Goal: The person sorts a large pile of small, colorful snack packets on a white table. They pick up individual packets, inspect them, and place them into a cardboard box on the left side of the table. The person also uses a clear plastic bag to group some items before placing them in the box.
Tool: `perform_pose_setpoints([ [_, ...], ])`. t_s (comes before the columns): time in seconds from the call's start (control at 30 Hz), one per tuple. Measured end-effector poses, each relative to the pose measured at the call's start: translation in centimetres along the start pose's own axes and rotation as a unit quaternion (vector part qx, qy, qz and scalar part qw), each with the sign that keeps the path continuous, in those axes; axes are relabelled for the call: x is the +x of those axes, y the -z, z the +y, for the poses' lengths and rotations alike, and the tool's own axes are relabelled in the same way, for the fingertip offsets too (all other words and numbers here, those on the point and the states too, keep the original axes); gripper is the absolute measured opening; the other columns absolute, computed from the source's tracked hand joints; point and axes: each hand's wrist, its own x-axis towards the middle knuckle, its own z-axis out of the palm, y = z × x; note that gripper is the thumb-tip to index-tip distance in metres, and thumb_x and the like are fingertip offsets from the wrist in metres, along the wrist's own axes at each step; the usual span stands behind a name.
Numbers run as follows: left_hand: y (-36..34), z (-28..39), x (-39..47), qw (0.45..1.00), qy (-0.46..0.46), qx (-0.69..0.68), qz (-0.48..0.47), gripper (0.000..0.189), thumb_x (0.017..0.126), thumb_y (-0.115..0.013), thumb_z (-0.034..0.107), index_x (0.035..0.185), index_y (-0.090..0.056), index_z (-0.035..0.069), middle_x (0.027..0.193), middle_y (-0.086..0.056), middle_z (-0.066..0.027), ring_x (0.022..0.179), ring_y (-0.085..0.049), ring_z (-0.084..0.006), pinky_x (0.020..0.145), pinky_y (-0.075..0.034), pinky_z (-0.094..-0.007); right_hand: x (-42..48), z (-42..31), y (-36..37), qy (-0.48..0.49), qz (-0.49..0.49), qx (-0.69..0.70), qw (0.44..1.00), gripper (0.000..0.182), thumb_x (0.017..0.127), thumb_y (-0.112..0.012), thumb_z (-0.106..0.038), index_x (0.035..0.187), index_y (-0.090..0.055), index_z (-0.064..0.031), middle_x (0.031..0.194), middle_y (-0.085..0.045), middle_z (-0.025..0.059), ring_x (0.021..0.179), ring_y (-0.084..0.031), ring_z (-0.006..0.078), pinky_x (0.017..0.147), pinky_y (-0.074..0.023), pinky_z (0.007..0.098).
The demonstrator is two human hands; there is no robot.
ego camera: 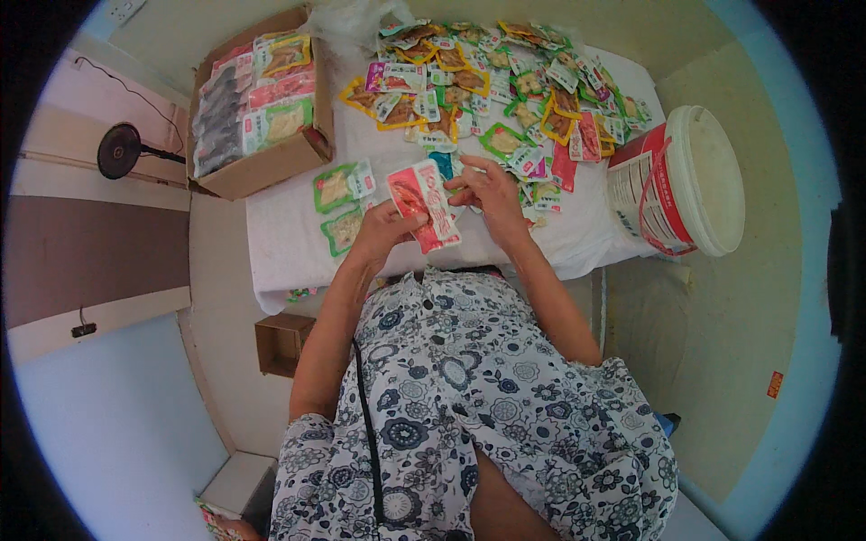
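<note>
A red and white sealed food packet [424,206] is in my left hand [387,230], gripped at its lower left with the thumb across its face. It is tilted above the near part of the table. My right hand [492,196] hovers by the packet's right edge, fingers spread and partly bent; whether a fingertip touches the packet is hard to tell. Two green-edged packets with pale contents, one farther back [336,187] and one nearer me [342,231], lie left of my left hand. Behind both hands spreads a heap of mixed packets [467,80] in yellow, green, red and purple.
A cardboard box [270,177] holding rows of packets stands at the table's left, with clear plastic film [352,24] behind it. On the right a white and red plastic bucket [653,186] lies tipped on the white tablecloth [284,250]. A small open carton [281,343] sits below the table.
</note>
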Motion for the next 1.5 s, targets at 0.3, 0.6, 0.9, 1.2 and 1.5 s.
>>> perform_pose_setpoints([
  [0.3, -1.8, -0.4, 0.4, 0.984, -0.022, -0.166, 0.059, 0.030, 0.083, -0.068, 0.012, 0.111, -0.059, 0.004, 0.102, -0.066, -0.0066, 0.092, -0.064, -0.0165, 0.081, -0.054, -0.0315, -3.8, 4.2, -0.9, -0.016, 0.017, -0.090, 0.996, 0.026, 0.087, -0.064, -0.019, 0.104, -0.058, 0.0000, 0.081, -0.064, 0.0049, 0.073, -0.061, 0.0113, 0.069, -0.0506, 0.0282],
  [0.6, 2.8, -0.8, 1.6, 0.944, -0.181, 0.142, 0.237, 0.032, 0.081, -0.071, 0.020, 0.103, -0.059, 0.000, 0.080, -0.063, -0.0035, 0.066, -0.056, -0.0102, 0.056, -0.046, -0.0255, -2.8, 1.1, 5.6, 0.023, 0.164, -0.074, 0.983, 0.012, 0.088, -0.063, -0.015, 0.095, -0.061, -0.0057, 0.075, -0.058, -0.0021, 0.061, -0.049, 0.0043, 0.055, -0.0403, 0.0211],
  [0.9, -1.8, -0.5, 1.8, 0.810, -0.225, 0.495, 0.219, 0.042, 0.075, -0.073, 0.035, 0.096, -0.056, 0.002, 0.070, -0.063, -0.0123, 0.062, -0.061, -0.0270, 0.057, -0.047, -0.0386, -2.4, 4.4, 5.1, -0.066, 0.078, -0.115, 0.988, 0.012, 0.087, -0.065, -0.018, 0.085, -0.060, -0.0070, 0.063, -0.050, -0.0063, 0.056, -0.042, 0.0028, 0.050, -0.0346, 0.0212],
  [1.2, -1.0, -1.7, 1.2, 0.825, -0.216, 0.475, 0.216, 0.018, 0.081, -0.063, 0.015, 0.094, -0.056, 0.005, 0.074, -0.064, -0.0140, 0.070, -0.064, -0.0302, 0.060, -0.049, -0.0406, -1.1, 5.7, 4.5, -0.010, 0.020, -0.184, 0.983, 0.022, 0.086, -0.065, -0.016, 0.074, -0.050, -0.0067, 0.063, -0.045, -0.0061, 0.060, -0.041, 0.0027, 0.052, -0.0334, 0.0218],
  [1.5, -2.4, -2.5, 0.5, 0.786, -0.316, 0.481, 0.225, 0.016, 0.080, -0.061, 0.010, 0.095, -0.058, 0.006, 0.077, -0.063, -0.0123, 0.068, -0.062, -0.0300, 0.060, -0.048, -0.0390, 2.7, 6.0, 0.0, -0.088, -0.076, -0.166, 0.979, 0.016, 0.086, -0.064, -0.016, 0.076, -0.058, -0.0053, 0.067, -0.053, -0.0032, 0.061, -0.046, 0.0051, 0.054, -0.0364, 0.0217],
])
